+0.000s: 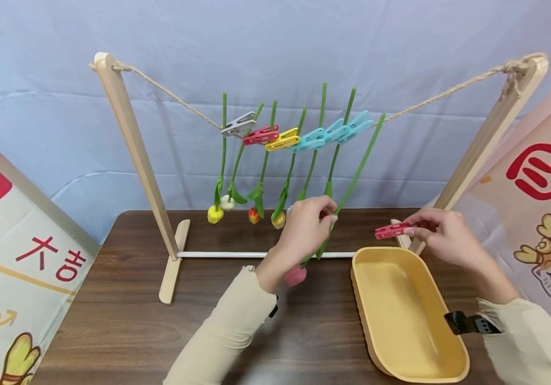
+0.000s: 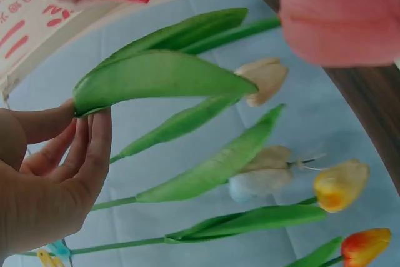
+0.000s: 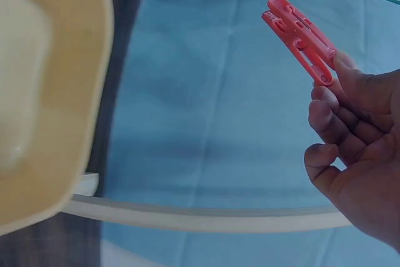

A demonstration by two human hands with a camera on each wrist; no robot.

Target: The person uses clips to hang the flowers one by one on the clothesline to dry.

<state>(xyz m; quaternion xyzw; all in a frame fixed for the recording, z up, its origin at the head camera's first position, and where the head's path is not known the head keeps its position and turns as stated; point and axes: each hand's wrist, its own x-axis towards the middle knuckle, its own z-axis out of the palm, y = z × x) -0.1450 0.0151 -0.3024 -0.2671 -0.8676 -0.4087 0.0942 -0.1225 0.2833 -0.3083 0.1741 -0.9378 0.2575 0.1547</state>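
My left hand point(image 1: 306, 224) pinches the green stem of an artificial pink tulip point(image 2: 340, 17), whose bloom hangs down while the stem slants up to the rope. Between thumb and fingers, my right hand point(image 1: 441, 235) holds a red clothespin point(image 3: 300, 39) by its handle end, above the yellow basin's far edge. Several tulips hang bloom-down from the rope, held by a grey clothespin point(image 1: 238, 124), a red clothespin point(image 1: 261, 135), a yellow clothespin point(image 1: 283, 139) and several light blue clothespins point(image 1: 333, 131). The pink tulip's stem top stands right of the last blue one.
A twine rope point(image 1: 441, 95) sags between two wooden posts point(image 1: 133, 144) joined low by a white bar point(image 1: 227, 255). The yellow basin point(image 1: 370, 321) stands at the right on the brown wooden table point(image 1: 126, 331). A pale blue cloth point(image 1: 266, 48) hangs behind.
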